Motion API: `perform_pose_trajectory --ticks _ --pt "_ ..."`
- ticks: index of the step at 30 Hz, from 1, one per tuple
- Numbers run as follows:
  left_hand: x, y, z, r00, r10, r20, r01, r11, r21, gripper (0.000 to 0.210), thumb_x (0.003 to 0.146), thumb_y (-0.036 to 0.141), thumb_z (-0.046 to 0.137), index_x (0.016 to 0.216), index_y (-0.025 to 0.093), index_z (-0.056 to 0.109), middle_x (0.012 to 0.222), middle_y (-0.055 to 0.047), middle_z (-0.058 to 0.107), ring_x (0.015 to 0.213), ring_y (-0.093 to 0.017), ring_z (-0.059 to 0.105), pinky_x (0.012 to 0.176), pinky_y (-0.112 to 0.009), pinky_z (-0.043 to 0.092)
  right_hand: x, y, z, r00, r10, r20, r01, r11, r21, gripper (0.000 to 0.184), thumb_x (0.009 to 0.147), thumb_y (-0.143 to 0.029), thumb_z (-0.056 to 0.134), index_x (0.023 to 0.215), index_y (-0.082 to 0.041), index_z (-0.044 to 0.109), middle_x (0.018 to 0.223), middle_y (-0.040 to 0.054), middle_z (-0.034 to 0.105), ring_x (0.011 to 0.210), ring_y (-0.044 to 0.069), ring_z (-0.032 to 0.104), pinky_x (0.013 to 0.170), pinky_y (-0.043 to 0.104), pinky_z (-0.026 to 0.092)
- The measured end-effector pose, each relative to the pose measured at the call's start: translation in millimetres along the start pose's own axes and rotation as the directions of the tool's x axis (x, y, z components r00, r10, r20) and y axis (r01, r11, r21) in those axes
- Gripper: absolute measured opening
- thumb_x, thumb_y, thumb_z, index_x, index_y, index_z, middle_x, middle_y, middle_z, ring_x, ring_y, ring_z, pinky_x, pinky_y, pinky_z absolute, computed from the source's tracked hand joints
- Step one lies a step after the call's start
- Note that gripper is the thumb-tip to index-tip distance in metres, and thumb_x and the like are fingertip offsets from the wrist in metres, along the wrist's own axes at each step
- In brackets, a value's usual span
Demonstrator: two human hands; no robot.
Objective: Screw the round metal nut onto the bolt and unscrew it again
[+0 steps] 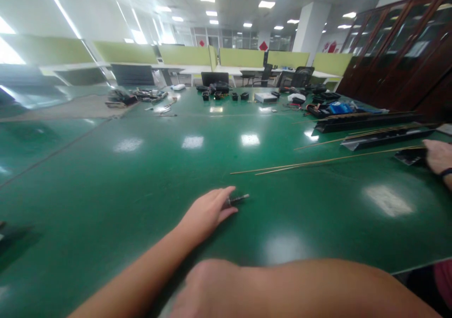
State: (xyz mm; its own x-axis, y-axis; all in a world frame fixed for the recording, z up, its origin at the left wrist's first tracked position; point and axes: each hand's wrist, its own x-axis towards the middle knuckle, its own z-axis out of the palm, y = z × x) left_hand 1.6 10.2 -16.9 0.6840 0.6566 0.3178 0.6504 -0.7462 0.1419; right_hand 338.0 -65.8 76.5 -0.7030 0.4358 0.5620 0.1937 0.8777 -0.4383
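My left hand [211, 208] rests low over the green tabletop [148, 191], thumb and fingers curled around a small dark metal piece [239, 199]. A thin, ridged shaft with a pale tip sticks out from it to the right; the rest is hidden in the palm, so its kind is unclear. Across the bottom of the view stretches my right forearm, with my right hand [201, 285] close to the camera, blurred and cut off. Its fingers do not show. Two long thin brass-coloured rods [296, 164] lie ahead of the left hand.
At the right, another person's hand [438, 155] touches a black channel piece [411, 156]. More black channels [367, 121] with thin rods lie beyond it. Small black boxes [235, 96], a white box [265, 97], and tools and cables [150, 94] line the far edge.
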Motion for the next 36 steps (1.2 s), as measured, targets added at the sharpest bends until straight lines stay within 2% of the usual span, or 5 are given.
perform_pose_trajectory --ticks 3,6,10,17,36 --pt "-8 -8 -2.6 0.994 -0.073 -0.076 0.064 0.991 -0.121 0.039 0.087 0.041 0.067 0.119 0.02 0.059 0.106 -0.006 0.069 0.093 -0.02 0.067 0.085 -0.032 0.055 52 -10 89 1.0 -0.028 0.006 0.028 1.0 -0.013 0.03 0.085 -0.049 0.063 0.066 -0.025 0.058 0.056 -0.0031 0.061 0.055 0.014 0.061 0.052 0.027 0.045" --pt "-8 -6 -4.1 0.987 -0.095 -0.131 0.067 0.976 -0.208 0.038 0.084 0.04 0.071 0.115 0.02 0.064 0.102 -0.004 0.071 0.09 -0.018 0.068 0.085 -0.03 0.056 69 4 123 0.955 0.121 -0.272 -0.148 0.986 -0.081 0.022 0.082 -0.036 0.065 0.068 -0.022 0.055 0.059 -0.0009 0.058 0.055 0.014 0.056 0.057 0.029 0.044" --pt "-6 -2 -4.8 0.987 -0.082 -0.135 0.045 0.966 -0.256 0.035 0.082 0.037 0.074 0.112 0.021 0.067 0.098 -0.004 0.071 0.086 -0.016 0.068 0.082 -0.028 0.056 61 44 114 0.826 0.393 -0.403 -0.382 0.917 0.111 0.024 0.077 -0.02 0.062 0.101 -0.02 0.058 0.086 0.0029 0.063 0.075 0.016 0.058 0.067 0.029 0.046" --pt "-5 -8 -9.0 0.98 -0.081 -0.183 0.038 0.973 -0.226 0.034 0.085 0.032 0.069 0.118 0.022 0.067 0.105 -0.006 0.069 0.089 -0.017 0.067 0.082 -0.028 0.057 55 68 128 0.849 0.518 -0.106 -0.507 0.854 0.116 0.045 0.069 -0.015 0.07 0.112 -0.021 0.059 0.098 0.0029 0.061 0.082 0.016 0.057 0.072 0.028 0.046" --pt "-3 5 -7.3 0.995 -0.076 -0.066 0.053 0.953 -0.298 0.036 0.087 0.023 0.067 0.123 0.024 0.063 0.102 -0.004 0.066 0.089 -0.015 0.064 0.079 -0.025 0.053 59 62 134 0.846 0.524 -0.098 -0.517 0.851 0.091 0.019 0.076 -0.019 0.072 0.094 -0.019 0.067 0.086 0.0019 0.067 0.075 0.015 0.06 0.07 0.027 0.047"
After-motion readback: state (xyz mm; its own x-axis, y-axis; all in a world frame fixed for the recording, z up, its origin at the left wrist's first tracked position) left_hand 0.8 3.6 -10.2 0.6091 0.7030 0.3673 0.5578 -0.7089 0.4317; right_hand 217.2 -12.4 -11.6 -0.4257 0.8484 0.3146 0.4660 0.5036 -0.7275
